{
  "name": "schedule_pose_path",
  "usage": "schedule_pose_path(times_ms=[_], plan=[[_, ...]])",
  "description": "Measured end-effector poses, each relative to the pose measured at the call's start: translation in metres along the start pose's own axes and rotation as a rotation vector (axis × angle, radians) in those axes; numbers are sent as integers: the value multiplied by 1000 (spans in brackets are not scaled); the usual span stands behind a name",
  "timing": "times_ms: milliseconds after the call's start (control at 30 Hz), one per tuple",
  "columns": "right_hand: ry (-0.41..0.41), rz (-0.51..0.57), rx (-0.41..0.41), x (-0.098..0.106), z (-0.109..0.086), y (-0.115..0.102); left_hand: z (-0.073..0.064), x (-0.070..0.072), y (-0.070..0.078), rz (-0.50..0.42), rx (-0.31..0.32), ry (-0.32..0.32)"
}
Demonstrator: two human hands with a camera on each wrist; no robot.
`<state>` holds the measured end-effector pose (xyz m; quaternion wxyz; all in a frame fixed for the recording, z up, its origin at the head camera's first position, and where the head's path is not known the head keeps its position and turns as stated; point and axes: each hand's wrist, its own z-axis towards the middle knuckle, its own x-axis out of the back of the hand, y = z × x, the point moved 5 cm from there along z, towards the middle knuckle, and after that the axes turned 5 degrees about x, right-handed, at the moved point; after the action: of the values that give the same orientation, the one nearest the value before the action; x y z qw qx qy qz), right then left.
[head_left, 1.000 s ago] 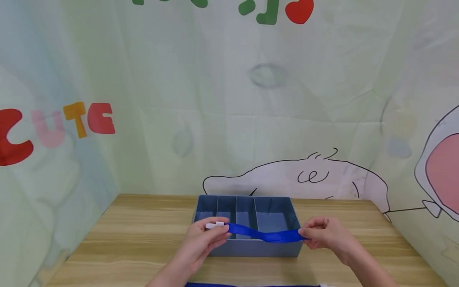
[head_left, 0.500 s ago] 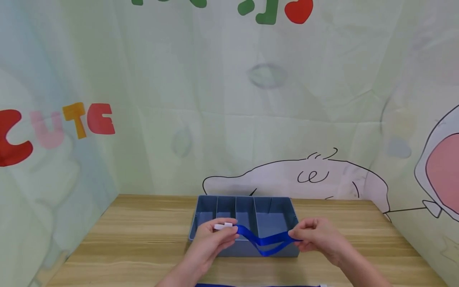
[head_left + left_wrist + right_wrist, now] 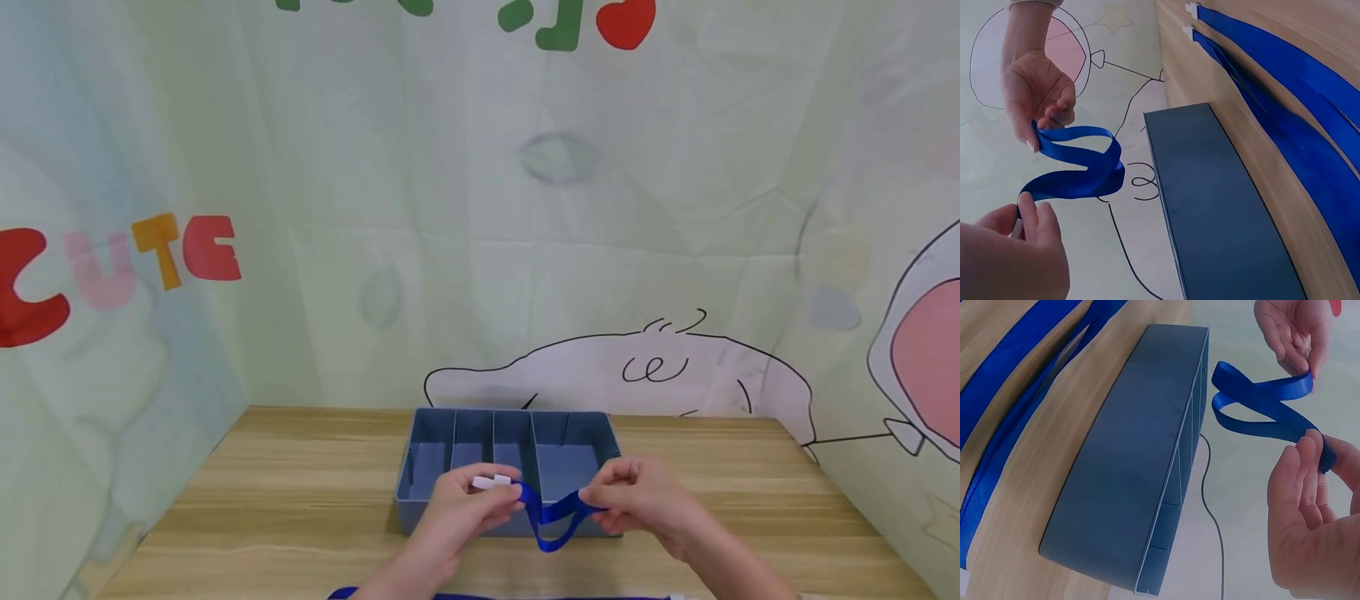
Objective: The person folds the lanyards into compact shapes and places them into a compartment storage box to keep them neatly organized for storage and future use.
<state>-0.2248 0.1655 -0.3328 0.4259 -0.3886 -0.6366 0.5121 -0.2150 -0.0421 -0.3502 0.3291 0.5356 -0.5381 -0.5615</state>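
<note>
A blue lanyard (image 3: 551, 545) hangs in loops between the two hands, in front of the divided grey-blue box (image 3: 412, 515). My left hand (image 3: 459, 515) pinches the end with the white plastic clip (image 3: 491, 482), which sticks out above the thumb. On the other side, my right hand (image 3: 647, 502) pinches the folded strap between thumb and fingertips. The left wrist view shows the slack strap (image 3: 1072, 185) bending round between both hands, off the table. In the right wrist view the strap (image 3: 1266, 400) crosses over itself.
Two more blue straps (image 3: 1300, 81) with white clips (image 3: 1192, 9) lie on the wooden table (image 3: 300, 467) nearer the person. The box has several compartments side by side. Behind the table hangs a printed cloth (image 3: 375, 167).
The left hand has moved right and the right hand slightly left, so the hands are closer. The lanyard, first stretched nearly straight, now sags into folded loops.
</note>
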Motion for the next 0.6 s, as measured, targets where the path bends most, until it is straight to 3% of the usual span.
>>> schedule_pose_path(times_ms=[433,600], plan=[[-33,-34,-5,-22,5,-2,1,-13,-6,81,-14,-9],[-58,1,11,-28,7,-3,0,-17,-9,53,-24,-15]])
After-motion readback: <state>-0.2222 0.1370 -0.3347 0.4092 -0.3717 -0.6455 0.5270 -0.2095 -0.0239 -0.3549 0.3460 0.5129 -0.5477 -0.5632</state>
